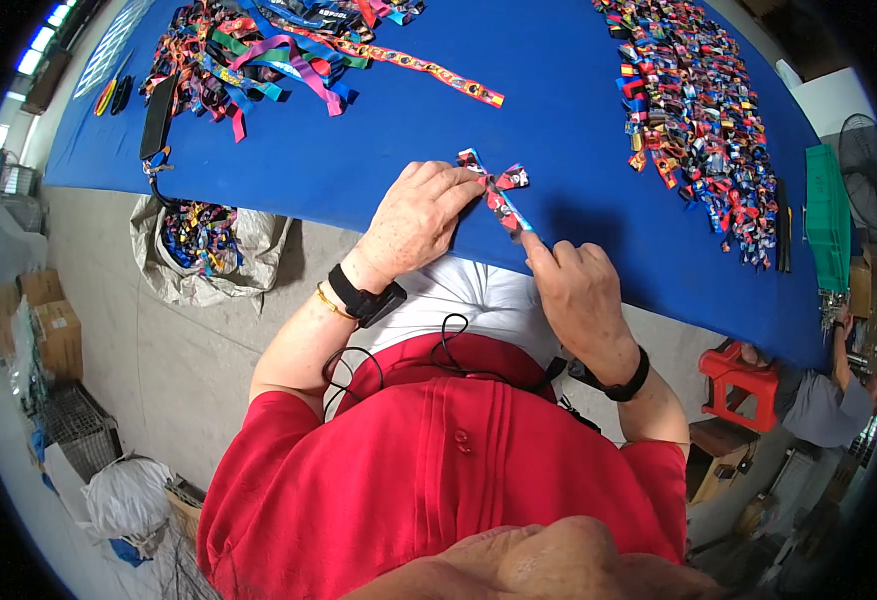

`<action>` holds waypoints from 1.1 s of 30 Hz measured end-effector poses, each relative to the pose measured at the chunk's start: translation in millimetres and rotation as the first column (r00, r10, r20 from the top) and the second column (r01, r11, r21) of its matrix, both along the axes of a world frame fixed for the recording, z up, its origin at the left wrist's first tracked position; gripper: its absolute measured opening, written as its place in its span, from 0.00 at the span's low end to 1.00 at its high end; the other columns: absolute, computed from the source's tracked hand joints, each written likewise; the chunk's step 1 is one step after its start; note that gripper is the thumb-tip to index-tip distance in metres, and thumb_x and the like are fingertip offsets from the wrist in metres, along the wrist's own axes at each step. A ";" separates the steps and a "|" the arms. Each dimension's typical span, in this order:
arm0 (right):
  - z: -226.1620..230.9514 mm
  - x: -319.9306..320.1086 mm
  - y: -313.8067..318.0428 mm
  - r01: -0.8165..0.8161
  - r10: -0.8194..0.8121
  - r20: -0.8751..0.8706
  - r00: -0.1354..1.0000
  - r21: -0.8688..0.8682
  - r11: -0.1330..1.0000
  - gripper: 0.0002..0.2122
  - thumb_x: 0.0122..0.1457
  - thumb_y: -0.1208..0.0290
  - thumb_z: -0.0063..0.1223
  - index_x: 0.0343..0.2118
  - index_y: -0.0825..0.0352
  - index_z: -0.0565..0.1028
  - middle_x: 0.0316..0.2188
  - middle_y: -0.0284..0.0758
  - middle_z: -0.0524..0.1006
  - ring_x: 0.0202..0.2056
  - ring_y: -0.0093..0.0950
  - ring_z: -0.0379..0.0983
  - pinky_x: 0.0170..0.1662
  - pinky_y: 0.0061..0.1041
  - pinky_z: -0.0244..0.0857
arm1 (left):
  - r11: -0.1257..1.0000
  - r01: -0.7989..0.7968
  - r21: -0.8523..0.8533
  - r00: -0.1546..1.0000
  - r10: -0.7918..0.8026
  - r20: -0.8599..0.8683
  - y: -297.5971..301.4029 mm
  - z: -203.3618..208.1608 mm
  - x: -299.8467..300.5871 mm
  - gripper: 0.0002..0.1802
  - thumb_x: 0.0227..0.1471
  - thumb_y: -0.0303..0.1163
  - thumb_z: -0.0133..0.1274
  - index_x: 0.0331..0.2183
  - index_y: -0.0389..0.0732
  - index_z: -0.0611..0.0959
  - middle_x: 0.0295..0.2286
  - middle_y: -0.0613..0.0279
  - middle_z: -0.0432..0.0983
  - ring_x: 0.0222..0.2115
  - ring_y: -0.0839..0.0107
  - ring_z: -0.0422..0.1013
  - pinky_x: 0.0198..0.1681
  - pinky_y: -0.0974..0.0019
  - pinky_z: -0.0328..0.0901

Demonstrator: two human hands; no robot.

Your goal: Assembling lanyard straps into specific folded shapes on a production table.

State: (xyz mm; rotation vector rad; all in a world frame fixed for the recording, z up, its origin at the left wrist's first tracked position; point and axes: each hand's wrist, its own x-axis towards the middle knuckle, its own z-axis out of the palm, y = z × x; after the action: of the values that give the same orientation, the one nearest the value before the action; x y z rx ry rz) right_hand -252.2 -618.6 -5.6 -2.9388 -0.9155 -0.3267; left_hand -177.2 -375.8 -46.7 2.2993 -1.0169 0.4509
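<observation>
A printed ribbon (pixel 505 207), patterned in red, black, white and light blue, lies folded with crossing ends near the close edge of the blue table (pixel 379 130). The fingers of my left hand (pixel 414 215) are closed together and press the ribbon at its crossing. My right hand (pixel 579 290) pinches its lower end between thumb and forefinger, at the table's edge. Part of the ribbon is hidden under the left fingertips.
Loose colourful ribbons (pixel 239 60) are heaped at the far left, one long strip (pixel 439 75) reaching rightward. Many folded ribbon pieces (pixel 694 120) cover the right side. A black strap-like tool (pixel 159 115) lies left. Below stands an open sack (pixel 259 270). Another person (pixel 824 405) is at right.
</observation>
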 end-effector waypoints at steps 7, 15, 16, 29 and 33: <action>-2.8 -6.5 -13.2 0.068 -0.066 -0.024 0.998 0.078 0.995 0.09 0.56 0.72 0.55 0.40 0.62 0.76 0.25 0.32 0.70 0.25 0.32 0.70 0.33 0.32 0.64 | 1.000 0.005 0.005 1.000 -0.005 0.005 -0.7 -0.9 0.2 0.25 0.42 0.20 0.54 0.46 0.38 0.79 0.45 0.57 0.75 0.46 0.58 0.70 0.48 0.58 0.63; 8.7 -7.5 -60.1 0.252 -0.265 0.041 0.963 0.196 0.948 0.06 0.57 0.70 0.58 0.36 0.62 0.75 0.29 0.36 0.74 0.31 0.39 0.72 0.37 0.37 0.65 | 0.993 0.055 -0.104 0.998 -0.058 -0.023 2.0 1.2 0.0 0.28 0.40 0.17 0.52 0.47 0.40 0.79 0.45 0.57 0.76 0.45 0.57 0.70 0.50 0.57 0.63; 11.4 -7.0 -67.2 0.251 -0.264 0.041 0.964 0.197 0.948 0.06 0.57 0.70 0.58 0.36 0.62 0.75 0.29 0.36 0.74 0.31 0.39 0.72 0.37 0.37 0.65 | 0.984 0.066 -0.166 0.997 -0.073 -0.035 3.6 1.5 0.4 0.29 0.39 0.17 0.52 0.48 0.41 0.79 0.45 0.57 0.76 0.45 0.57 0.71 0.51 0.57 0.63; -16.3 -12.5 -172.5 0.490 -0.514 -0.067 0.855 0.426 0.760 0.08 0.62 0.73 0.54 0.42 0.67 0.78 0.41 0.41 0.77 0.45 0.38 0.74 0.50 0.33 0.67 | 0.794 -0.591 -0.138 0.804 0.594 -0.023 134.1 1.8 1.6 0.18 0.50 0.19 0.51 0.44 0.41 0.82 0.39 0.52 0.77 0.41 0.53 0.73 0.46 0.57 0.67; -27.5 -7.4 -190.4 0.467 -0.511 0.000 0.860 0.406 0.785 0.08 0.62 0.74 0.53 0.42 0.67 0.78 0.41 0.41 0.76 0.45 0.39 0.73 0.50 0.33 0.67 | 0.680 -0.724 -0.116 0.689 0.723 -0.056 169.1 -4.0 6.7 0.10 0.52 0.20 0.50 0.38 0.37 0.81 0.33 0.51 0.77 0.35 0.54 0.74 0.40 0.58 0.69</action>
State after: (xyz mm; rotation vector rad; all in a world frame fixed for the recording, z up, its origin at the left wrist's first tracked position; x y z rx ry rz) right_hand -259.5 -809.1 -33.0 -2.7345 -0.0372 -0.6164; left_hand -170.5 -206.7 -50.8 2.5036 0.0066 0.7908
